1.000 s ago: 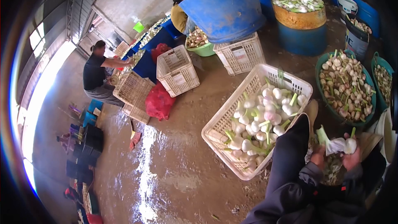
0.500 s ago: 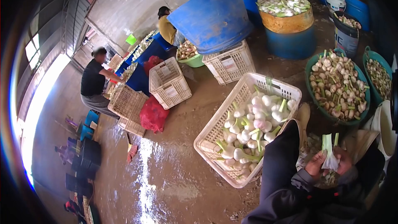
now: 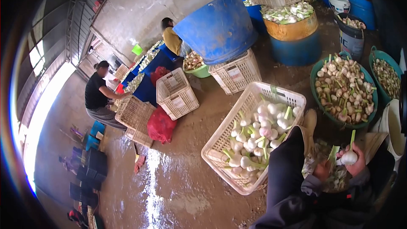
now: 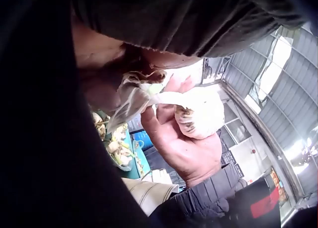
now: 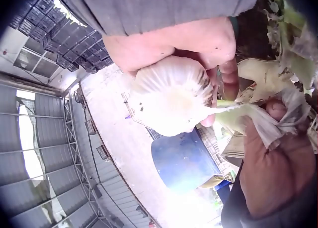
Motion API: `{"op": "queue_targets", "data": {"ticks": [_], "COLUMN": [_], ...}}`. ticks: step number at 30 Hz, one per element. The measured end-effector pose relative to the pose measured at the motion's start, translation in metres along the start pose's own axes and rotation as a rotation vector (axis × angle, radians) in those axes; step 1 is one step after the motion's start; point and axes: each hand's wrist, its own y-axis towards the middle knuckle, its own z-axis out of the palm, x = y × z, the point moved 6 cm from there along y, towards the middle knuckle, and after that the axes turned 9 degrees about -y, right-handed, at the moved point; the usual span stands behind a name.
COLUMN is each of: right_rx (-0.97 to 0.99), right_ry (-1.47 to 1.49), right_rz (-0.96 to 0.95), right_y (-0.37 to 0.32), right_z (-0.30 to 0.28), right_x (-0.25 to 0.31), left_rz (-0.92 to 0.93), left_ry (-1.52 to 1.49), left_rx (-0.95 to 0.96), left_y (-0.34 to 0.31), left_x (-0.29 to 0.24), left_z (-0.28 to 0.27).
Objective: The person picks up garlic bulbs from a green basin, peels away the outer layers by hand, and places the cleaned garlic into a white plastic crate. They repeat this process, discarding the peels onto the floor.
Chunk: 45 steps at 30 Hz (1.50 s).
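Observation:
My right hand (image 3: 359,160) holds a white garlic bulb (image 3: 349,157) whose green stem points up in the head view. Close beside it on the left, my left hand (image 3: 322,171) pinches a peeled-back strip of garlic skin (image 3: 334,152). The right wrist view shows the pale, papery skin (image 5: 266,121) stretching from the bulb (image 5: 169,96) to the thumb and fingers of the left hand (image 5: 273,176). In the left wrist view the right hand's fingers curl behind the bulb (image 4: 203,113); a dark sleeve covers much of that view.
A white crate (image 3: 210,150) of cleaned garlic stands left of my knee. Unpeeled garlic fills a green tub (image 3: 316,97) at the right. Loose peelings (image 3: 339,178) lie below my hands. Blue barrels (image 3: 216,27), more crates (image 3: 176,93) and two people working stand farther off on the wet floor.
Half a second ago both hands were together on the garlic, its stem and leaf upright. Now they are apart, the left with the skin strip, the right with the bulb. The head view has shifted slightly.

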Motion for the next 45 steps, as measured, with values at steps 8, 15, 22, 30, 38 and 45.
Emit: {"op": "queue_targets", "data": {"ticks": [8, 15, 22, 30, 38, 45], "right_rx": [0.032, 0.285, 0.0, -0.072, -0.092, 0.159], "right_ry": [-0.173, 0.195, 0.234, 0.11, -0.074, 0.348], "right_rz": [-0.047, -0.214, -0.067, 0.033, -0.036, -0.169], "right_y": [0.002, -0.007, 0.012, 0.013, 0.019, 0.018], "right_z": [-0.01, 0.015, -0.015, -0.023, -0.032, 0.005], "right_x": [-0.006, 0.021, 0.004, -0.005, -0.012, 0.026], "left_rz": [-0.121, -0.1, -0.186, -0.174, -0.153, -0.042], "left_ry": [0.32, 0.415, 0.444, 0.51, 0.538, 0.634], "left_rx": [0.074, 0.234, 0.386, 0.493, 0.466, 0.498], "left_y": [0.0, -0.002, -0.012, -0.012, -0.018, -0.019], "left_x": [0.006, 0.033, 0.005, 0.005, 0.005, 0.008], "left_z": [0.002, 0.016, 0.02, 0.028, 0.029, 0.03]}}
